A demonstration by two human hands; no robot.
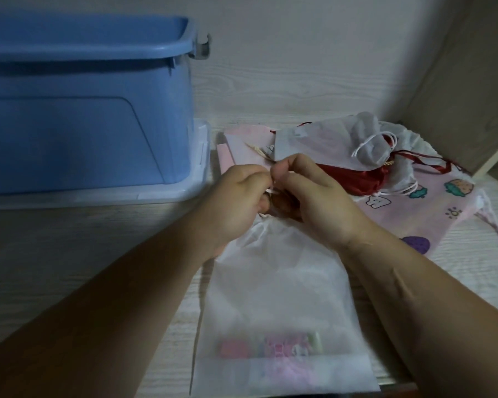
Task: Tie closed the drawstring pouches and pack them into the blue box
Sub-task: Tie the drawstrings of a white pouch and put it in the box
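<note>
White pouch (279, 297) lay flat on the surface (84, 239) directly before the person, its neck gathered beneath both hands. The left hand (236, 202) and right hand (316, 202) each had fingers (256, 173) curled, pinching the thin white cord (272, 191) just above that neck. A good tie probably called for cinching the neck fully first, then pulling both cord ends evenly outward and seating the knot tight against the gather. The blue box (84, 110) stood near on the left; more pouches (385, 156) lay piled beyond the right hand.
</note>
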